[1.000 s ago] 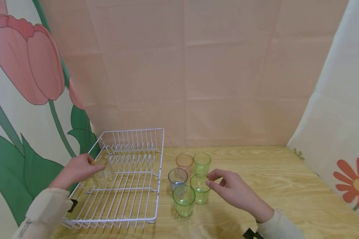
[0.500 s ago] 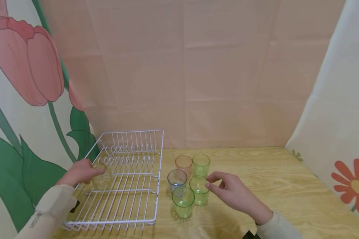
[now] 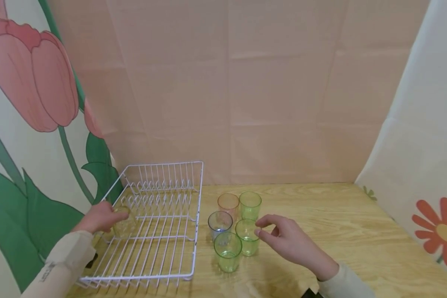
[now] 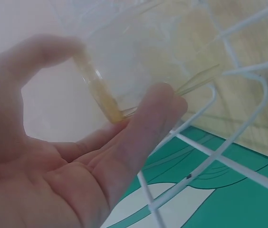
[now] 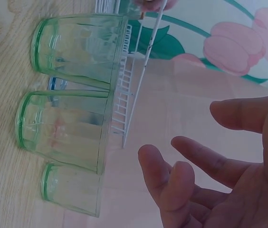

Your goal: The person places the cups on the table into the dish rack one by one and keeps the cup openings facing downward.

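My left hand pinches a pale yellow drinking glass by its rim, at the left side of the white wire dish rack. In the left wrist view the thumb and fingers are on the yellow rim, with rack wires close beside the glass. To the right, my right hand hovers with loosely bent fingers beside a green glass. The right wrist view shows a gap between those fingers and the green glasses, and nothing in the hand.
Right of the rack, a second green glass, a third green glass, a blue-tinted glass and an orange glass stand upright, close together, on the wooden table. A pink cloth backdrop hangs behind.
My left hand has lowered slightly with the yellow glass and shifted it a little to the left in the rack. The right hand has stayed nearly still.
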Demonstrator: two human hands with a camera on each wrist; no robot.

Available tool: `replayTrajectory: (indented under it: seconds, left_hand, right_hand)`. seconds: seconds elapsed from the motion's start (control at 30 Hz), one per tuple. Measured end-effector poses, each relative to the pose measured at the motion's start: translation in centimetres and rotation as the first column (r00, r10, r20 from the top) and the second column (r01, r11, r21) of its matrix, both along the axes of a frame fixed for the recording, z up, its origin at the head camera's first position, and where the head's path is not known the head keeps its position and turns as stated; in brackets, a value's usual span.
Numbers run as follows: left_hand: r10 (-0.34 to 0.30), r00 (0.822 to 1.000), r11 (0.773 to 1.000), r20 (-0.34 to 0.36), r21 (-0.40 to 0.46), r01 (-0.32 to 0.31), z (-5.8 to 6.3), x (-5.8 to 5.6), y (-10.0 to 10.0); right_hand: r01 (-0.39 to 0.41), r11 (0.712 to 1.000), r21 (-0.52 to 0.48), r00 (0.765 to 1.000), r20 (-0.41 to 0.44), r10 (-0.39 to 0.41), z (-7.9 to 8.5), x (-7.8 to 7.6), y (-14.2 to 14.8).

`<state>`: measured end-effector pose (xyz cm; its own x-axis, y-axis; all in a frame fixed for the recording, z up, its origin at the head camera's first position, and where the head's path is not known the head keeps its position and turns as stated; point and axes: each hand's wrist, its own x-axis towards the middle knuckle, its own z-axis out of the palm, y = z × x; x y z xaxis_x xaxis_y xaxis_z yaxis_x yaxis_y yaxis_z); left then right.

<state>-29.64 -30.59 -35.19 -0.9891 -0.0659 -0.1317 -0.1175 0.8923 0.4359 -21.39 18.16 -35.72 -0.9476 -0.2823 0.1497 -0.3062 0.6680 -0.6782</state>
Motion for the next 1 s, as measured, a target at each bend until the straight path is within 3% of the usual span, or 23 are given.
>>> replayTrajectory:
  seconds: [0.17, 0.5, 1.0]
  left_hand:
    - [-0.009, 1.0, 1.0, -0.019, 0.025, 0.009, -0.6, -0.3, -0.3]
    - [-0.022, 1.0, 0.999, -0.012, 0.042, 0.022, -0.6, -0.8, -0.7]
    - [-0.105, 0.992, 0.994, -0.063, -0.021, 0.104, -0.9, -1.1, -0.9]
  right_hand:
    - [-0.009, 1.0, 0.004, 1.0, -0.006, 0.009, -0.1, 0.1, -0.1]
    - [-0.006, 1.0, 0.016, 1.0, -0.011, 0.007, -0.1, 0.2, -0.1]
    - [-0.016, 0.999, 0.036, 1.0, -0.014, 0.017, -0.4, -0.1, 0.0]
